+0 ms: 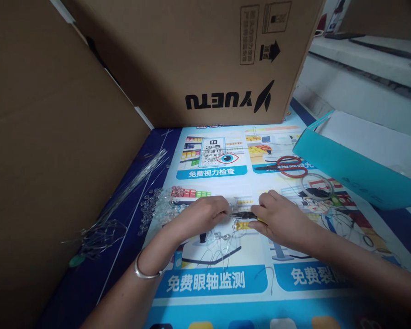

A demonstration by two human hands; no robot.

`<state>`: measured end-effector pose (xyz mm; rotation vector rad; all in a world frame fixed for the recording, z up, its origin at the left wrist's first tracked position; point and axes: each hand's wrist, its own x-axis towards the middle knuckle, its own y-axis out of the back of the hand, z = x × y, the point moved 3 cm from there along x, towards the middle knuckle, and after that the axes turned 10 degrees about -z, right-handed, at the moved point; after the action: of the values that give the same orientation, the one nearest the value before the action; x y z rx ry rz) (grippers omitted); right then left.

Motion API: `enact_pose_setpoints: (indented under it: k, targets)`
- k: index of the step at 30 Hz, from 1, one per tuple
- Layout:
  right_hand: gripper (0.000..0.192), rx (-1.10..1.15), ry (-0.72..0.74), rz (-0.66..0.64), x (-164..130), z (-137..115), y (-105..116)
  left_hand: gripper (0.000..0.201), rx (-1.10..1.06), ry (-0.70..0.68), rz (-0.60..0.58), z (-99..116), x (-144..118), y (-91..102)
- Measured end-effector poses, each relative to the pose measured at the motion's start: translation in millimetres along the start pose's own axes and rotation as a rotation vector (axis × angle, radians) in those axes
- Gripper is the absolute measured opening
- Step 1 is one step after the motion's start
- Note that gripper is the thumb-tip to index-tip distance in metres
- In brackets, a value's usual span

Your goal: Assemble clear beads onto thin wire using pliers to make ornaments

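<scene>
My right hand is closed around a pair of pliers, whose dark jaws point left. Just left of the jaw tips, my left hand pinches with thumb and fingers together. Whatever it holds there is too small to make out; a strand of clear beads and thin wire hangs close below the hands. Loose clear beads are heaped left of my left hand. Red-handled scissors lie beyond my right hand, beside a coil of clear line.
Cardboard panels stand along the left and the back. A teal box with a white inside is at the right. Thin wires lie bundled on the left, above a tangled wire piece. A printed sheet covers the table.
</scene>
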<state>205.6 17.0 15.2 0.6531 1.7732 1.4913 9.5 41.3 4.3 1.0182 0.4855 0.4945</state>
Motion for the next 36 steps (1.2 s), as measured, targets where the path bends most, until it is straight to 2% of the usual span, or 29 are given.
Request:
enact_pose_setpoints:
  k: [11, 21, 36]
  targets:
    - [0.034, -0.070, -0.019, 0.009, 4.5, -2.7, -8.2, 0.012, 0.013, -0.005, -0.042, -1.8, 0.7, -3.6]
    - [0.033, -0.017, 0.005, 0.023, 2.7, 2.8, -13.2, 0.013, -0.046, -0.047, -0.023, -3.0, 0.9, -5.0]
    - [0.030, -0.065, 0.025, 0.023, 2.1, -4.6, -7.9, 0.015, -0.014, -0.105, -0.022, -2.4, 0.8, -6.6]
